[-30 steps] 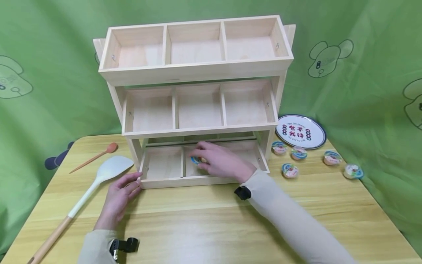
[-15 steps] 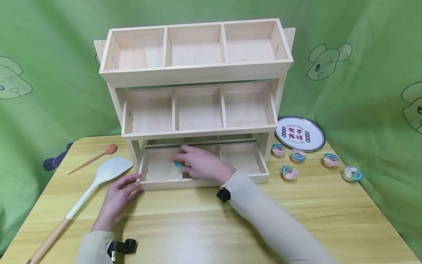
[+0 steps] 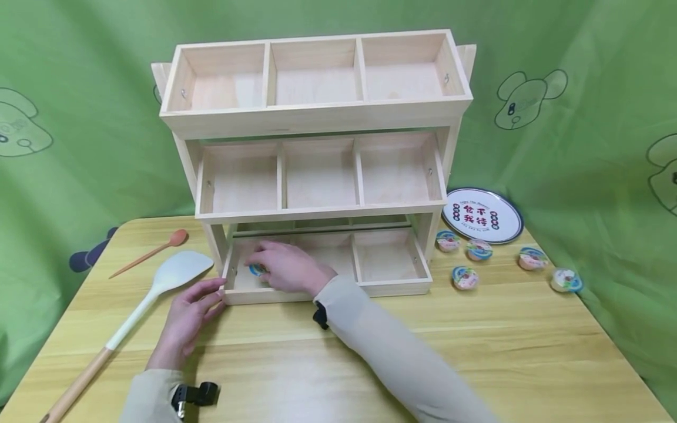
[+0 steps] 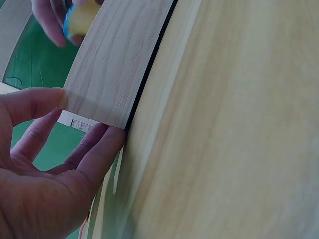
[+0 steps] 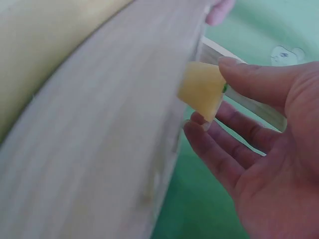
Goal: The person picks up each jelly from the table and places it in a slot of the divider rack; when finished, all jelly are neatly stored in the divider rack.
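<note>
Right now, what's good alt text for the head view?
A right hand holds a small blue-lidded cup at the bottom left compartment of a pale wooden three-tier rack; the left hand holds the bottom tray. Five small cups and a white plate sit right; white spatula, orange spoon left.

On the left of the tabletop (image 3: 529, 341), a spatula (image 3: 131, 320) lay aslant, its broad white head pointing away and its wooden grip running toward the near edge. Just beyond it lay a small orange-red spoon (image 3: 158, 249), slanted much the same way. At the far right sat a white plate (image 3: 482, 215) with a dark blue rim and red characters. Green cloth (image 3: 597, 158) printed with round-eared cartoon heads hung behind.
</note>
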{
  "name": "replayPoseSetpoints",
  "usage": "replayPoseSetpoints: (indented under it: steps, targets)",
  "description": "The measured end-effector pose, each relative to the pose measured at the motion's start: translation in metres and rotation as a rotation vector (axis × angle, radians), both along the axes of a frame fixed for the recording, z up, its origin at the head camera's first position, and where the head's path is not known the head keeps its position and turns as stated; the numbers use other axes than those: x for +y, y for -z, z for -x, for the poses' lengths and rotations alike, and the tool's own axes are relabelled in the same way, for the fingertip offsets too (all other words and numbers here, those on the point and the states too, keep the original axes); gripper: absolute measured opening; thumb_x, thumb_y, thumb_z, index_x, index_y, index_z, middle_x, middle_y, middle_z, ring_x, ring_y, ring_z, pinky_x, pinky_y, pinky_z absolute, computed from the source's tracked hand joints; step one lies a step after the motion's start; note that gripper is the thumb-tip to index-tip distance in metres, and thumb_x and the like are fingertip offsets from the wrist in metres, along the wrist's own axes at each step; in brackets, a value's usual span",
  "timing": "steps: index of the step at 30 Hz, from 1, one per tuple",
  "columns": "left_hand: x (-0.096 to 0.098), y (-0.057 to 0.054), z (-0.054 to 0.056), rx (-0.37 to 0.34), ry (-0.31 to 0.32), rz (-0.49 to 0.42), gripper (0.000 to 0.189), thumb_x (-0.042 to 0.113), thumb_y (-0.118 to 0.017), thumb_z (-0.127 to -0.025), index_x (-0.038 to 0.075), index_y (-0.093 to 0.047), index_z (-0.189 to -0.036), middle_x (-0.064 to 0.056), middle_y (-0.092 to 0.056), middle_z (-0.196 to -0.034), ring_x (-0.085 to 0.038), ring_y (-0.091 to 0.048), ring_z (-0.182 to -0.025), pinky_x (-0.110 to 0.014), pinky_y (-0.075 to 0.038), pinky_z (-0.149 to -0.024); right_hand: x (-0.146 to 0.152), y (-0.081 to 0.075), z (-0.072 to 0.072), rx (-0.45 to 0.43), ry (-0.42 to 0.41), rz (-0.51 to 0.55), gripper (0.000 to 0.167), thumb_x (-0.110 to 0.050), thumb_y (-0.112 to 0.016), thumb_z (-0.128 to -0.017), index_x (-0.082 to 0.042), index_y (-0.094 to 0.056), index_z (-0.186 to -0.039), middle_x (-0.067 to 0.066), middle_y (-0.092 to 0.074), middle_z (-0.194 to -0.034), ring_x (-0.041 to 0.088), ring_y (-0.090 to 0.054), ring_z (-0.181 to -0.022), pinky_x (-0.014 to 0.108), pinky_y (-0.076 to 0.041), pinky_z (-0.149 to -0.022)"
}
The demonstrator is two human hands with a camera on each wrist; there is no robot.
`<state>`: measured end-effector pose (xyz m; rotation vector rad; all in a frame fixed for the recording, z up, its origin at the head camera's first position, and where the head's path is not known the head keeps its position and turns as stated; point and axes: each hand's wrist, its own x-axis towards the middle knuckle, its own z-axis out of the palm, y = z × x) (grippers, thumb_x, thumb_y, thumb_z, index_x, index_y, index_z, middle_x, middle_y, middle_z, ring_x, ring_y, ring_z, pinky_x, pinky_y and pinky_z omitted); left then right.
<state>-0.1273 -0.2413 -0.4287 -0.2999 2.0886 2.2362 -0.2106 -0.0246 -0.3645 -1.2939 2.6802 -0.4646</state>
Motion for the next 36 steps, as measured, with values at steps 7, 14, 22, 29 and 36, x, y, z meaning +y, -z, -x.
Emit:
replayPoseSetpoints:
  steps: [7,14,22,29,36]
  targets:
    - [0.0,0.0,-0.001,-0.004,0.001,-0.005,0.034,-0.001,-0.059,-0.095,-0.007,-0.057,-0.128,-0.012,-0.051,-0.126,-0.013,-0.061,-0.106,-0.033,-0.05,-0.101,-0.021,0.016,0.008,-0.024,-0.018,-0.031,0.04,-0.017,-0.071,-0.091,-0.019,-0.065,-0.131,0.005,-0.054,-0.137,0.016,-0.053,-0.118,0.026,-0.045,-0.102]
    - [0.001,0.0,-0.001,-0.003,0.005,-0.002,0.034,-0.001,-0.059,-0.095,-0.007,-0.057,-0.128,-0.013,-0.05,-0.127,-0.015,-0.06,-0.106,-0.034,-0.049,-0.102,-0.031,0.026,0.011,-0.049,-0.007,-0.035,0.041,-0.017,-0.071,-0.091,-0.022,-0.065,-0.131,0.002,-0.055,-0.133,0.013,-0.055,-0.11,0.024,-0.048,-0.097]
    - [0.002,0.004,-0.001,-0.015,-0.005,-0.023,0.032,-0.002,-0.059,-0.094,-0.005,-0.059,-0.126,-0.012,-0.051,-0.125,-0.014,-0.061,-0.105,-0.033,-0.05,-0.101,-0.037,0.032,0.012,-0.056,-0.013,-0.043,0.041,-0.016,-0.072,-0.09,-0.02,-0.064,-0.13,-0.003,-0.058,-0.119,0.008,-0.055,-0.097,0.016,-0.049,-0.085]
    - [0.001,0.003,0.0,-0.029,0.005,-0.014,0.035,-0.003,-0.057,-0.095,-0.008,-0.054,-0.13,-0.014,-0.049,-0.128,-0.014,-0.06,-0.107,-0.034,-0.05,-0.102,-0.027,0.028,0.014,-0.063,-0.027,-0.02,0.043,-0.021,-0.073,-0.09,-0.017,-0.063,-0.132,0.008,-0.05,-0.142,0.019,-0.051,-0.123,0.027,-0.044,-0.105]
    - [-0.002,-0.001,0.002,-0.032,0.016,0.003,0.036,0.0,-0.059,-0.095,-0.009,-0.054,-0.129,-0.015,-0.047,-0.131,-0.018,-0.057,-0.112,-0.033,-0.05,-0.101,0.005,0.012,0.006,-0.032,0.016,-0.034,0.044,-0.022,-0.071,-0.091,-0.016,-0.06,-0.133,0.012,-0.043,-0.149,0.027,-0.035,-0.139,0.044,-0.031,-0.116]
